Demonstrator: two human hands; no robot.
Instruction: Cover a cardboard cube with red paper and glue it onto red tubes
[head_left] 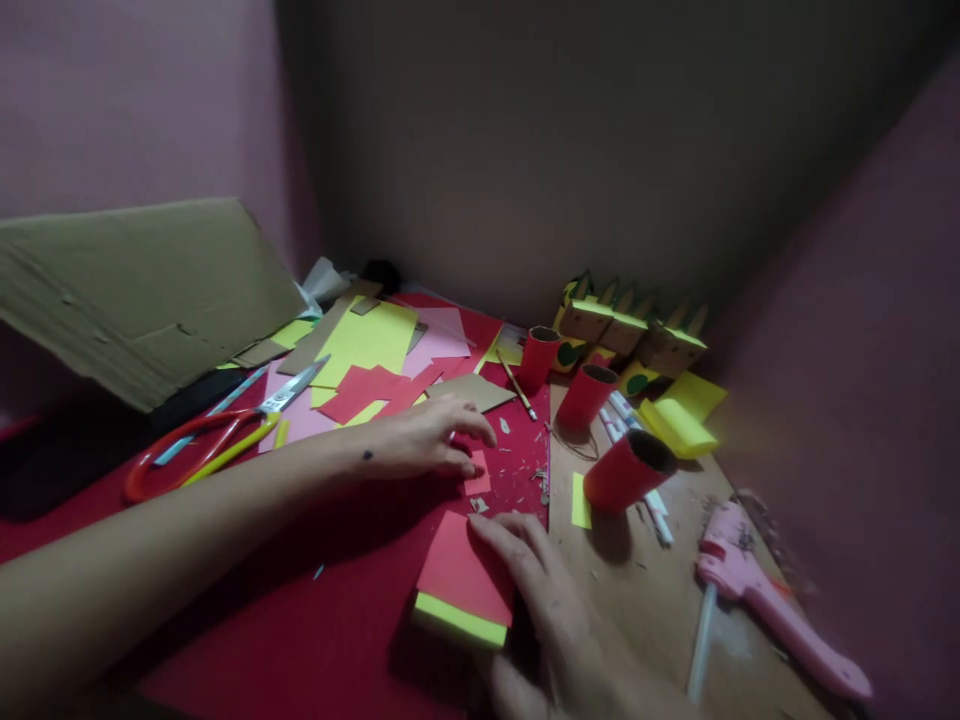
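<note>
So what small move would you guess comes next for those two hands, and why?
Probably the left hand pinches up the small red paper scrap under its fingertips: it already lies flat on it, while the right hand rests on the red-and-yellow paper stack nearby, holding nothing.

Red-handled scissors lie left, 3 red tubes stand mid-table — a pink glue gun right.

Scissors left; glue gun right; tubes between, behind pad.
</note>
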